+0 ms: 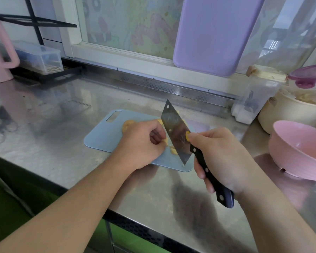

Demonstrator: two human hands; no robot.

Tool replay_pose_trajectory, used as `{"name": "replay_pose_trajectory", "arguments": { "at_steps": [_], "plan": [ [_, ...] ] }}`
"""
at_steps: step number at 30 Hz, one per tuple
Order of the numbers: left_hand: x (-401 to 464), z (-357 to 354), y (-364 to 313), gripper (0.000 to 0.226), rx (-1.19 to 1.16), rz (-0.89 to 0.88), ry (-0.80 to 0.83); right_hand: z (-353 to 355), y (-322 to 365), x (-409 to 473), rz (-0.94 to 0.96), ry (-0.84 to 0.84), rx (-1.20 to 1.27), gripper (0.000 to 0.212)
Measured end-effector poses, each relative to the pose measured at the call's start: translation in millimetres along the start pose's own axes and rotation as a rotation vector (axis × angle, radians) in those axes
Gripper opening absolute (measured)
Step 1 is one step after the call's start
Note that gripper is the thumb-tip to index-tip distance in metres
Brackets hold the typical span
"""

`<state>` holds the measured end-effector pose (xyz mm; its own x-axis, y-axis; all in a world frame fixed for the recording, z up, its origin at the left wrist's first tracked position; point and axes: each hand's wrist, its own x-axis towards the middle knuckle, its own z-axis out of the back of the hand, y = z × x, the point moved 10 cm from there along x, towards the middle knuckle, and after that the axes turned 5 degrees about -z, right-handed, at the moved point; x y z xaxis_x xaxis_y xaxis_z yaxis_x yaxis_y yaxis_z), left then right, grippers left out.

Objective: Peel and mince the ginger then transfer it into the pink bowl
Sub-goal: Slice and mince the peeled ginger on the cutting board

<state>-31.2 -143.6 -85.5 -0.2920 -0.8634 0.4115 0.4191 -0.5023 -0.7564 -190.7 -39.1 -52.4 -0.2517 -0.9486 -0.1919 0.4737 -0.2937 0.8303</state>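
our right hand is gripping the black riveted handle of the cleaver, fingers wrapped around it and the thumb pressing up near the blade, where a small yellow bit of ginger is sticking beside the thumb tip. we are holding the blade tilted on edge, its tip pointing away from us and its lower corner reaching down to the blue cutting board.

our left hand is lying just left of the blade, fingers curled and pinching a pale piece of ginger against the board. more chopped ginger is sitting right under the blade beside those fingertips, a rounder ginger slice is peeking out just beyond the knuckles of the left hand, and another bit is showing past the blade's far side.

the pink bowl is standing to the right of our right hand, well apart from the board, on the steel counter. whether it is holding anything, we cannot tell.

beyond the right hand a clear plastic container and a cream pot are standing by the wall, and a lilac board is leaning against the window.
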Motion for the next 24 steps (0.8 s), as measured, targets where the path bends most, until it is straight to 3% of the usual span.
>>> {"name": "replay_pose_trajectory", "arguments": {
  "at_steps": [24],
  "plan": [
    [0,5,0,0.017,0.001,0.019,-0.026,-9,-1,-1,-0.013,0.043,-0.036,0.041]
  ]
}}
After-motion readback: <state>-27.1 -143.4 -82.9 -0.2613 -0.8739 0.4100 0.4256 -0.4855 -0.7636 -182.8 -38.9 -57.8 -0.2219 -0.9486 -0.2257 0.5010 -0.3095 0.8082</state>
